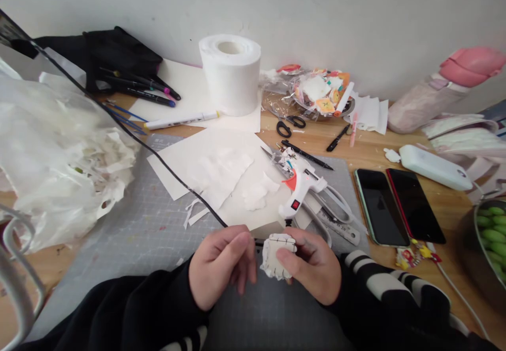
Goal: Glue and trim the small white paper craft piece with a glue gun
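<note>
Between thumb and fingers, my right hand (312,264) holds a small white piece (274,262) with ragged edges and short black lines drawn on it. Just left of that piece is my left hand (223,264), its fingers curled and its thumb against the index finger; whether anything tiny is pinched there cannot be seen. Beyond my hands a white glue gun (302,185) with an orange part lies by scissors and a steel ruler (342,228). Torn white paper (259,190) lies on white sheets (169,166) over the grey cutting mat (130,240).
A paper roll (231,79) stands at the back. At left are a plastic bag (51,145) of scraps and a black cable (158,156) crossing the mat. Two phones (381,206), a bottle (427,100) and a bowl (474,251) of green fruit are at right.
</note>
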The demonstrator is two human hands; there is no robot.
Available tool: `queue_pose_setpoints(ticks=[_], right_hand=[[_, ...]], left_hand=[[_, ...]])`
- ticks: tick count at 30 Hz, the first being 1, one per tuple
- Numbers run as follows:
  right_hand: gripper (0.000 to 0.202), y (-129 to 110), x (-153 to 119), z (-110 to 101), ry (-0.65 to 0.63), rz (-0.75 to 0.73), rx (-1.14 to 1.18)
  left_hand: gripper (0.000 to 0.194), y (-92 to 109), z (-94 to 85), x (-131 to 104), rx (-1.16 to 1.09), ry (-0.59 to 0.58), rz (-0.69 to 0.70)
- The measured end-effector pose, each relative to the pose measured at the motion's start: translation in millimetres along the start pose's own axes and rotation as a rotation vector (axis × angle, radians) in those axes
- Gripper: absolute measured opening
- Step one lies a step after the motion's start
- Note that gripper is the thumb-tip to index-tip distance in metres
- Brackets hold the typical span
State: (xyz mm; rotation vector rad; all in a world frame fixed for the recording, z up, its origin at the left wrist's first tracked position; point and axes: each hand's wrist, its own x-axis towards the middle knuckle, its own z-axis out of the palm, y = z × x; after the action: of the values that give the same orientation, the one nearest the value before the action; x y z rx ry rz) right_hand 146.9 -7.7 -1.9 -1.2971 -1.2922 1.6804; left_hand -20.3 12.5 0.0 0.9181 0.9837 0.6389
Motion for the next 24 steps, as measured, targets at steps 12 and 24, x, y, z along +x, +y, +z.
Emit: queue_pose_setpoints(ticks=[12,24], right_hand=[[0.022,-6.9,3.9,-7.8,0.122,-0.045,-0.147],[0.028,-9.0,19.2,-23.2,0.48,-0.221,-1.012]], left_hand=[[0.023,-0.4,3.2,-1.1,0.15,-0.014,-0.028],[0.037,3.6,1.8,2.2,-0.004,-0.013,-0.061]])
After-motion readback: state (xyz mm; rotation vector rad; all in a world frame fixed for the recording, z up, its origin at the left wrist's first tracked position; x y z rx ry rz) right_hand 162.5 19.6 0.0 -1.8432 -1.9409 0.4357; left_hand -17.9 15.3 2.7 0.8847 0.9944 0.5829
